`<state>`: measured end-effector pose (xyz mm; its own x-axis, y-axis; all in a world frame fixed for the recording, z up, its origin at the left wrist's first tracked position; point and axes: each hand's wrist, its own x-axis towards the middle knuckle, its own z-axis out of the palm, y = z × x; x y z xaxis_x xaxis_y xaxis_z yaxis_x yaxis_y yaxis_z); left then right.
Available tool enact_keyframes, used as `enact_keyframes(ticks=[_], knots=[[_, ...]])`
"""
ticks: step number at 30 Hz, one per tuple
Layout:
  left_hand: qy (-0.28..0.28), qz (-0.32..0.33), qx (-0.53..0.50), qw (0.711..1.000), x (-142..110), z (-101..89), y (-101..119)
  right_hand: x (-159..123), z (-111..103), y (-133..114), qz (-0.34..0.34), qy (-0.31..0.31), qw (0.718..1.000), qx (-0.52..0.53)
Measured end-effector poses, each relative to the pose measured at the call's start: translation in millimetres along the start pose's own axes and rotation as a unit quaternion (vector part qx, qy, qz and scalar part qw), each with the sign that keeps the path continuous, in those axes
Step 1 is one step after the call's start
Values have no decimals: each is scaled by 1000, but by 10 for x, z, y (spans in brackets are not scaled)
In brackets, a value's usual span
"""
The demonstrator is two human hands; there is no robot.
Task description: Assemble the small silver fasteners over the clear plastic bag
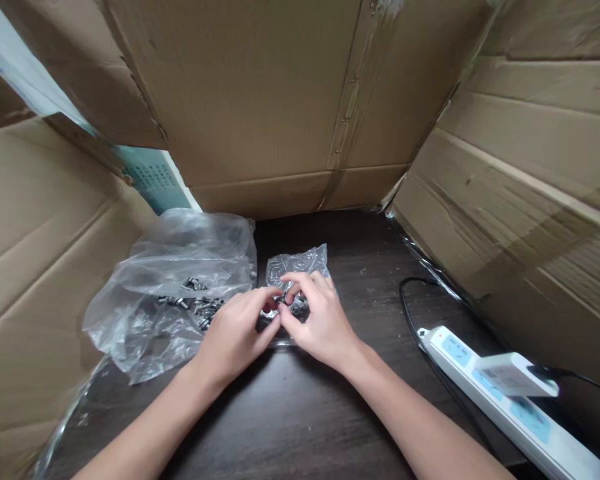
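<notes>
My left hand [239, 328] and my right hand [321, 315] meet over the table, fingers bent and thumbs nearly together. Between their fingertips they pinch a small dark metal part [281, 300]; its exact kind is mostly hidden. Just behind and beneath my right hand lies a small clear plastic bag [300, 261] with metal pieces [300, 308] in it, partly covered by my fingers. To the left, a large clear plastic bag [145, 280] lies spread out, its mouth toward me. Several loose metal bolts [195, 307] are heaped in it beside my left hand.
Cardboard walls [260, 100] enclose the dark wood-grain table [290, 413] at the back and both sides. On the right lies a white power strip [510, 400] with a white adapter [517, 375] plugged in. A black cable [405, 300] loops beside it.
</notes>
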<state>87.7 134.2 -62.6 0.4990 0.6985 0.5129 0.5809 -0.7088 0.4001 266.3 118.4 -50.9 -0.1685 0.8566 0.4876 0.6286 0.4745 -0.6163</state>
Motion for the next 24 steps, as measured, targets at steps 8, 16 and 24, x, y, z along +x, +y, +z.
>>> enact_keyframes(ticks=[8, 16, 24], knots=[[-10, -4, -25, 1000, 16, -13, -15, -18, -8, 12, -40, -21, 998, 51], [14, 23, -52, 998, 24, -10, -8, 16, -91, 79, 9, -58, 998, 0], [30, 22, -63, 997, 45, -40, -1, 19, -82, 90, 21, -65, 997, 35]])
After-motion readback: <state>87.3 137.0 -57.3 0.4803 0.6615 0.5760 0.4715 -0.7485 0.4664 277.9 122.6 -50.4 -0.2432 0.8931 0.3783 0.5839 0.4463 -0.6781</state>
